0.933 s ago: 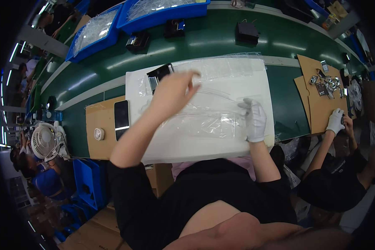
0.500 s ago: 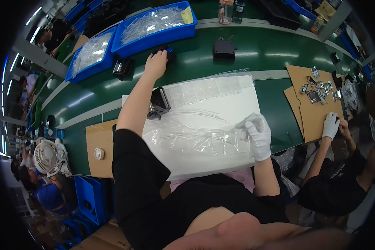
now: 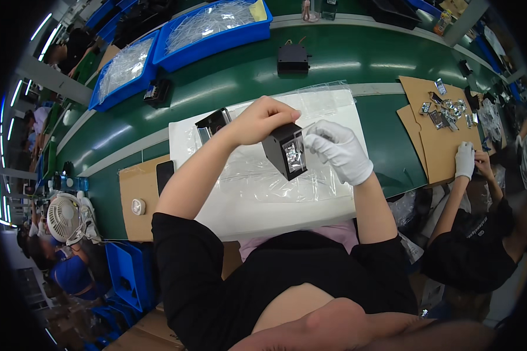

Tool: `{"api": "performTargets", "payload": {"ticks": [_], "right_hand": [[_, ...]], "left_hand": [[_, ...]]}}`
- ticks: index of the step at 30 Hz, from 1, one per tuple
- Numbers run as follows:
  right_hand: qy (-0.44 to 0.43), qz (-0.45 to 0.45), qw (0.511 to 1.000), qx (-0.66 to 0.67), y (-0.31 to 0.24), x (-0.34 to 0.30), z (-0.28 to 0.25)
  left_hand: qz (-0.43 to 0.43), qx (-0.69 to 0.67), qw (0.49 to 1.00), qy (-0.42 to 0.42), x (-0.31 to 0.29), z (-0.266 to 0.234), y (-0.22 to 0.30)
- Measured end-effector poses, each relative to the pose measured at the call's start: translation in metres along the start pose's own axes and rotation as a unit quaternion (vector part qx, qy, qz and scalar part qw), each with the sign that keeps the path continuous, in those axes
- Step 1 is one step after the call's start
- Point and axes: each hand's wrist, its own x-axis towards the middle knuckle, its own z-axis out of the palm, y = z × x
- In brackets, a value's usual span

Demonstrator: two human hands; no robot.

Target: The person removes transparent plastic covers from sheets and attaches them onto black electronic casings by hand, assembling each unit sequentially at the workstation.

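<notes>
1. Left hand (image 3: pixel 262 120), bare, fingers curled shut over the top of a small black box-shaped part (image 3: pixel 286 151); the part hangs below the knuckles, lifted clear of the work surface, its open face with shiny metal inside turned toward the camera.
2. Right hand (image 3: pixel 338 150), in a white glove, sits just beside the part on its right. Gloved fingertips are bunched together at the part's upper right edge, touching or nearly so; whether they pinch anything cannot be told.
3. Beneath both hands: a white sheet (image 3: pixel 257 205) with clear plastic bags (image 3: pixel 275 175) spread over it. A second black part (image 3: pixel 212 123) lies at the sheet's upper left corner.
4. The sheet rests on a green conveyor belt (image 3: pixel 228 76). Another black unit (image 3: pixel 293 57) stands on the belt farther away.
5. Blue bins (image 3: pixel 214 26) with clear bags line the far side.
6. Brown cardboard (image 3: pixel 139 199) lies left of the sheet; a small fan (image 3: pixel 63 217) stands farther left.
7. At right, a co-worker's gloved hand (image 3: pixel 465 159) rests on cardboard bearing small metal pieces (image 3: pixel 445 108).
</notes>
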Motion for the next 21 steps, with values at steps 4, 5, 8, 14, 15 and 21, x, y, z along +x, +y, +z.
{"api": "performTargets", "payload": {"ticks": [4,5,8,14,15,21], "right_hand": [[-0.011,-0.010,0.999,-0.052,0.002,-0.006,0.007],[-0.011,-0.015,0.997,-0.071,0.003,-0.009,0.008],[0.007,-0.050,0.986,-0.156,0.007,-0.014,0.013],[0.065,-0.083,0.964,-0.245,0.011,-0.020,0.014],[0.069,-0.055,0.977,-0.195,0.011,-0.020,0.013],[0.036,0.012,0.999,-0.016,0.022,-0.027,-0.002]], "left_hand": [[0.031,-0.048,0.998,0.034,-0.005,0.021,-0.004],[0.037,-0.061,0.996,0.061,-0.006,0.025,-0.005],[0.042,-0.051,0.993,0.099,-0.006,0.033,-0.010],[0.038,-0.016,0.994,0.102,0.002,0.033,-0.014],[0.038,-0.033,0.995,0.088,0.003,0.032,-0.014],[0.034,-0.079,0.995,0.046,0.000,0.035,-0.020]]}}
